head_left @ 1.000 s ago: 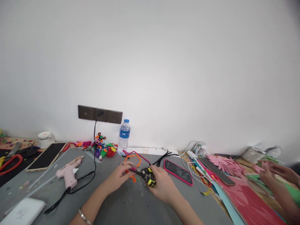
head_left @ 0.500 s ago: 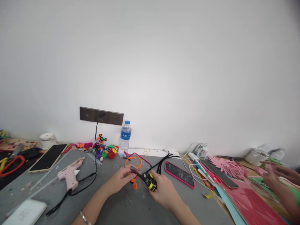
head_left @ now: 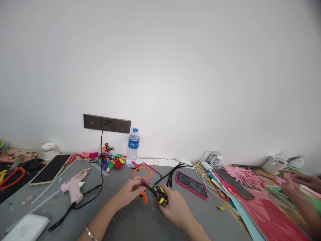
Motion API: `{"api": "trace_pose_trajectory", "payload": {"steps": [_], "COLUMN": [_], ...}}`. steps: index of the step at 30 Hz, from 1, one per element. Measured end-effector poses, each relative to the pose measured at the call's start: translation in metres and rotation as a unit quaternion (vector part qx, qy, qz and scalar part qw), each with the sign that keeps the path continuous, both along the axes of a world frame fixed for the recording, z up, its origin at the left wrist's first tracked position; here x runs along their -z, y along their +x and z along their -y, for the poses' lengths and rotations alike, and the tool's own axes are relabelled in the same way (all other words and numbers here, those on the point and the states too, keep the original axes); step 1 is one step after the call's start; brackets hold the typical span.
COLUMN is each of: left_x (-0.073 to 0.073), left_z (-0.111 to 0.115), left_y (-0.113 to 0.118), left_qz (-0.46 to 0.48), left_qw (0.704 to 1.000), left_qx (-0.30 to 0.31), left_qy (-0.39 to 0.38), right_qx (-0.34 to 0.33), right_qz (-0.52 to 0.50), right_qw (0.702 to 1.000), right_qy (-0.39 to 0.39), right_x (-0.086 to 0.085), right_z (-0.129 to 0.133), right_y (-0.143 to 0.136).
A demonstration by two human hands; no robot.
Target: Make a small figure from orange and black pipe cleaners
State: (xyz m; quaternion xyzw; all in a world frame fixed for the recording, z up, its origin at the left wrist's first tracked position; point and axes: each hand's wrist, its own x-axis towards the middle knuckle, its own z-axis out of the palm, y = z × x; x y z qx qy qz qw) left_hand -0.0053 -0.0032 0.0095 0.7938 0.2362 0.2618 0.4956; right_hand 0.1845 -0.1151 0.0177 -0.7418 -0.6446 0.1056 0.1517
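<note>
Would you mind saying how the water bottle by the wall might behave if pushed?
The bottle would probably tip, being tall and narrow. Once down, it may roll, being round. The wall behind might stop a backward lean.

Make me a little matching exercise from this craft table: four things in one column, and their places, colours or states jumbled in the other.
Things
1. Glue gun
2. Water bottle
3. Pliers
4. Smartphone with bright pink edges

Places, colours, states
A. Held in the right hand
B. Lying flat, face up, screen lit
C. Pale pink, with a black cord at its handle
D. Standing upright by the wall, blue cap on

Right pairs: 1-C, 2-D, 3-A, 4-B
</note>
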Motion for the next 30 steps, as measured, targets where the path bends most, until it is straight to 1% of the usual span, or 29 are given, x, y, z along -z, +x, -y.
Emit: {"api": "trace_pose_trajectory", "payload": {"steps": [4,7,11,20,30], "left_x": [0.003,0.006,0.008,0.010,0.012], "left_z": [-0.002,-0.003,-0.004,-0.004,-0.005], "left_y": [0.002,0.001,-0.001,0.000,-0.002], "left_qz": [-0.003,-0.004,-0.002,-0.012,-0.018], "left_qw": [1.000,1.000,1.000,1.000,1.000], "left_qx": [-0.031,-0.025,-0.010,-0.005,-0.021], "left_qy": [0.001,-0.006,-0.011,-0.011,0.000], "right_qx": [0.005,-0.006,-0.016,-0.001,0.016], "right_qz": [-0.008,-0.012,-0.021,-0.019,-0.015], "right_qw": [1.000,1.000,1.000,1.000,0.998], "right_qy": [0.005,0.012,0.011,0.018,0.050], "right_x": [0.008,0.012,0.011,0.011,0.026], "right_z": [-0.001,-0.002,-0.001,0.001,0.002], "right_y": [-0.001,-0.002,-0.003,-0.007,-0.007]}}
